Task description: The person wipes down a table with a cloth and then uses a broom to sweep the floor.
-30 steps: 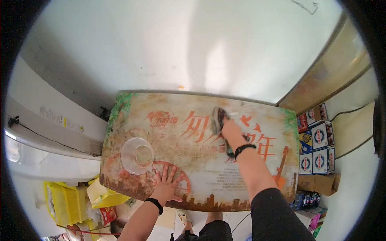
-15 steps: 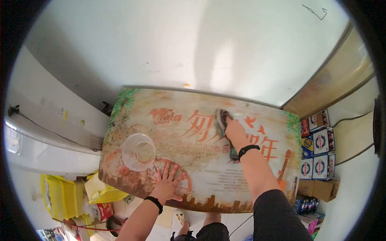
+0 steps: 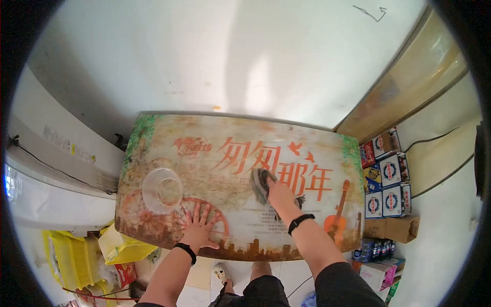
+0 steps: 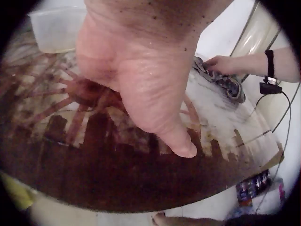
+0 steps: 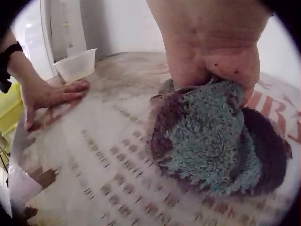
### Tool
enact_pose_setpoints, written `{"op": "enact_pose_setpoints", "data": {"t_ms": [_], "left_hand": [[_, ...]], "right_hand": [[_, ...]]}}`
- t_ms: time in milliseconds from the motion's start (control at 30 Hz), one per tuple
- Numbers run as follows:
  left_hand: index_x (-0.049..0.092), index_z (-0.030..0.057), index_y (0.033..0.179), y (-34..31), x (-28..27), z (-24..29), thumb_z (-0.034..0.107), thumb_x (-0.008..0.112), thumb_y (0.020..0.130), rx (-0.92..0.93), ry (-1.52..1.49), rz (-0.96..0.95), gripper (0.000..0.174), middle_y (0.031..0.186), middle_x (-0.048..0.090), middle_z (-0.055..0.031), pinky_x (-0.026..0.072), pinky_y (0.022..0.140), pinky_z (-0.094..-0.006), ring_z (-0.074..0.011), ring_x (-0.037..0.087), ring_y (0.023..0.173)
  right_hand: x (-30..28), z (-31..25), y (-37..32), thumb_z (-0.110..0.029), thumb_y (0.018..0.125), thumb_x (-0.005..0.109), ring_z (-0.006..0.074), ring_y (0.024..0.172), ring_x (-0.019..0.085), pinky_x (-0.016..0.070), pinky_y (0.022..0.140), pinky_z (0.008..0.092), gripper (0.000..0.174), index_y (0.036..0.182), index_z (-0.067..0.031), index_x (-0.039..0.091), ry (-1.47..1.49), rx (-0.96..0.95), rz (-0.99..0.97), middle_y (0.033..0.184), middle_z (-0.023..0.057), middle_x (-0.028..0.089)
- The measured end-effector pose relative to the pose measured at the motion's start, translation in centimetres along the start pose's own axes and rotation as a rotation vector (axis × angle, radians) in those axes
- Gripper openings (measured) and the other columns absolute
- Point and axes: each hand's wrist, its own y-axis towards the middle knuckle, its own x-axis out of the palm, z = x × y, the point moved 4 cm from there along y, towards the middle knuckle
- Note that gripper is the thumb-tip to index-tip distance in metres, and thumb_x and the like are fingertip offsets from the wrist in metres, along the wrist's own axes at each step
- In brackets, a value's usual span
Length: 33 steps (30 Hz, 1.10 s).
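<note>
A cloth rag (image 3: pixel 261 185), dark on one side with a teal fluffy part (image 5: pixel 211 136) in the right wrist view, lies bunched on the printed tabletop (image 3: pixel 163 130). My right hand (image 3: pixel 282 198) grips it from above, just below the large red characters; the fingertips are hidden behind the cloth. On the left front part of the table, my left hand (image 3: pixel 199 229) rests palm down with the fingers spread. Beyond those fingers stands a translucent plastic bowl (image 3: pixel 152 190), with a little yellowish liquid showing low in it in the left wrist view.
A white wall (image 3: pixel 194 61) runs along the table's back edge, and a white appliance (image 3: pixel 66 138) flanks the left side. Yellow bags (image 3: pixel 71 258) sit on the floor at left. Stacked boxes (image 3: pixel 391 174) and packed bottles (image 3: pixel 376 249) stand to the right.
My right hand has drawn the rag toward me, from over the second large character to below it. The left hand stays in place on the table. The head view has shifted slightly.
</note>
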Motion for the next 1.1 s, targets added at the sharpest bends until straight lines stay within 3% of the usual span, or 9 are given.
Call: {"op": "enact_pose_setpoints", "data": {"t_ms": [333,433,567,667,733,767,833,967,1100], "left_hand": [[0.021,0.0253,0.147,0.3,0.0,0.0,0.069,0.074,0.049,0.012,0.031,0.015,0.12,0.154,0.004,-0.0169,0.0099,0.103,-0.0696,-0.0462,-0.003,0.139],[0.02,0.025,0.148,0.3,0.3,0.0,0.07,0.072,0.049,0.009,0.057,0.014,0.12,0.154,0.002,-0.0168,0.0092,0.104,-0.0685,-0.0457,-0.005,0.139],[0.017,0.0248,0.148,0.0,-0.1,0.1,0.071,0.071,0.051,0.017,0.078,0.025,0.12,0.154,0.0,-0.0166,0.0084,0.105,-0.0672,-0.0451,-0.007,0.139],[0.016,0.0249,0.149,-0.2,0.0,0.3,0.071,0.071,0.053,0.008,0.051,0.003,0.12,0.154,-0.001,-0.0164,0.0078,0.105,-0.0666,-0.0447,-0.008,0.139],[0.015,0.0254,0.149,-0.4,-0.3,0.2,0.069,0.073,0.053,0.005,0.04,-0.006,0.12,0.155,-0.002,-0.0152,0.0063,0.106,-0.0666,-0.0439,-0.009,0.139],[0.015,0.0254,0.149,-0.4,-0.3,0.1,0.069,0.073,0.053,0.001,0.036,0.001,0.12,0.155,-0.002,-0.0152,0.0063,0.106,-0.0666,-0.0439,-0.009,0.139],[0.015,0.0255,0.149,-0.4,-0.1,0.0,0.067,0.075,0.051,0.006,0.009,0.014,0.122,0.155,-0.002,-0.0141,0.0054,0.106,-0.0665,-0.0429,-0.009,0.139],[0.016,0.0252,0.148,-0.4,0.0,-0.2,0.066,0.076,0.051,-0.008,-0.005,0.026,0.121,0.155,-0.002,-0.0136,0.005,0.106,-0.0665,-0.0422,-0.009,0.14],[0.015,0.0277,0.148,-0.4,0.4,-0.2,0.066,0.075,0.051,-0.014,0.014,0.048,0.12,0.155,-0.002,-0.0113,0.0051,0.107,-0.0651,-0.0411,-0.009,0.14]], "right_hand": [[-2.4,0.8,13.6,-0.01,0.089,0.04,0.0346,0.092,0.064,0.0535,0.073,0.0443,0.034,0.121,-0.0054,0.052,0.04,0.024,0.215,0.1,0.0189,0.064],[-1.8,-0.6,10.3,-0.01,0.088,0.042,0.0342,0.09,0.065,0.0535,0.073,0.0439,0.032,0.118,-0.0049,0.053,0.057,0.059,0.108,0.097,0.0178,0.065],[3.8,-2.7,-0.2,-0.015,0.085,0.049,0.0349,0.068,0.065,0.0501,0.053,0.0481,0.017,0.098,-0.0046,0.056,-0.02,-0.182,0.107,0.073,0.0162,0.064],[4.9,-3.7,-11.9,-0.013,0.084,0.052,0.0346,0.078,0.062,0.0515,0.062,0.0437,0.029,0.113,-0.0113,0.058,0.036,-0.338,0.014,0.094,0.0181,0.061],[5.9,-1.4,-15.9,-0.011,0.079,0.058,0.0345,0.094,0.057,0.0499,0.077,0.0427,0.04,0.118,-0.0161,0.058,0.043,-0.405,0.131,0.11,0.0185,0.056],[5.5,-0.3,-16.4,-0.011,0.079,0.058,0.0345,0.094,0.057,0.0499,0.077,0.0427,0.04,0.118,-0.0161,0.058,0.036,-0.409,0.134,0.11,0.0185,0.056],[4.8,2.1,-17.1,-0.01,0.073,0.064,0.0348,0.102,0.053,0.0461,0.086,0.0437,0.043,0.116,-0.0148,0.059,0.081,-0.073,0.142,0.116,0.0171,0.054],[4.9,-0.6,-15.8,-0.013,0.075,0.066,0.0347,0.1,0.053,0.0458,0.086,0.0451,0.039,0.113,-0.0139,0.059,0.285,-0.085,0.278,0.118,0.0154,0.054],[5.5,-4.7,-14.4,-0.022,0.083,0.064,0.033,0.095,0.057,0.0493,0.08,0.0421,0.028,0.109,-0.0129,0.059,0.307,-0.074,0.255,0.104,0.0141,0.057]]}}
